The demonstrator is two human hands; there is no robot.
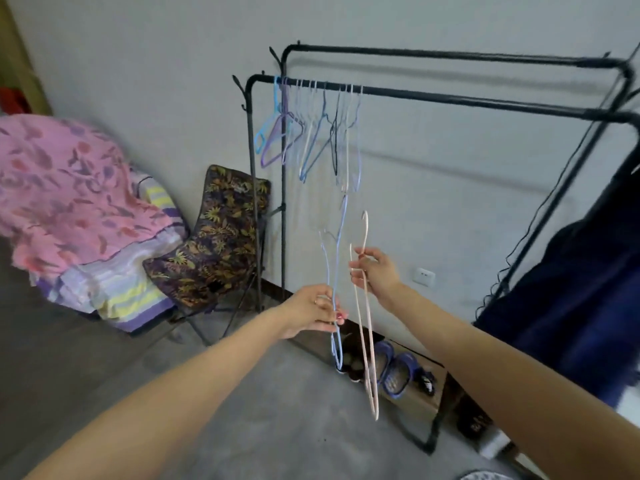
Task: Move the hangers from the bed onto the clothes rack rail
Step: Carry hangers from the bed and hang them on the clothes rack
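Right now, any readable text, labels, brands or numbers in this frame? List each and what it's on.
None readable.
Black shoe with white markings on the low shelf under the rack: marks too blurred to read.
White wall socket: no legible marking.
Patterned dark folding chair cushion: leaf print only, no text.
Pale pink wire hanger in the right hand and pale blue wire hanger in the left hand: no labels visible.

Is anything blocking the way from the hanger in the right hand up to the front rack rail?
Nothing visible does. The right hand pinches the pink hanger below the front rail; hangers already hung crowd only its left end, with bare rail to their right.
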